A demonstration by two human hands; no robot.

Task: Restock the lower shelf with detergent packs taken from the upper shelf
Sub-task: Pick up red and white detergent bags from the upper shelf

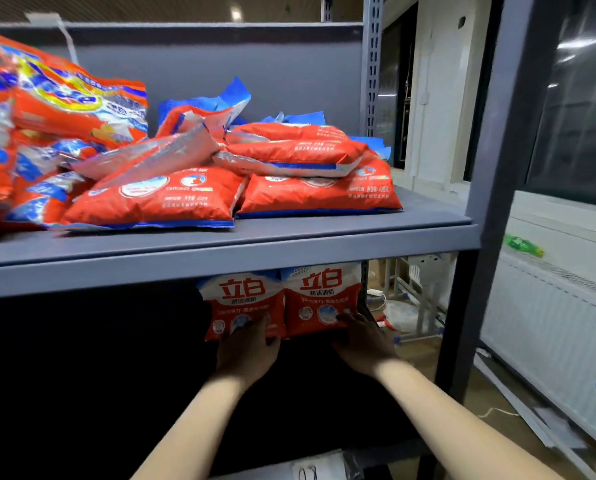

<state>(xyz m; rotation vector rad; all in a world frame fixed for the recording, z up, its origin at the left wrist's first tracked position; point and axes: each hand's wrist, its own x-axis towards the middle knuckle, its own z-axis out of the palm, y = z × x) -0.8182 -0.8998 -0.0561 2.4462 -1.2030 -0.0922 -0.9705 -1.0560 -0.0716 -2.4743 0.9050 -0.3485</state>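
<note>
- Standing 2 packs upright on the lower shelf (pixel 324 459), lower middle of the frame, labels facing out, probably so they read like a proper store display
- left hand (pixel 246 348) sits against the bottom front of the left upright pack (pixel 243 303), fingers reaching up over its lower edge; looks like it's steadying the pack so it doesn't flop forward
- right hand (pixel 366 344) does the same on the right upright pack (pixel 324 296), fingers spread on its lower front. Both hands are in deep shadow, so I cannot tell if they really grip or just press
- hands are apart, 1 per pack, and the 2 packs stand touching side by side, right one tucked near the rear post (pixel 363 299), I'd guess to start the row from the corner
- rest of the stock is up on the upper shelf (pixel 220 251): red packs lying flat in a stack (pixel 310 168) right of centre, more in a messy heap (pixel 64 133) at upper left
- lower shelf left of the 2 packs is too dark to see into, so I'd judge the restock is early, with lots left to bring down
</note>
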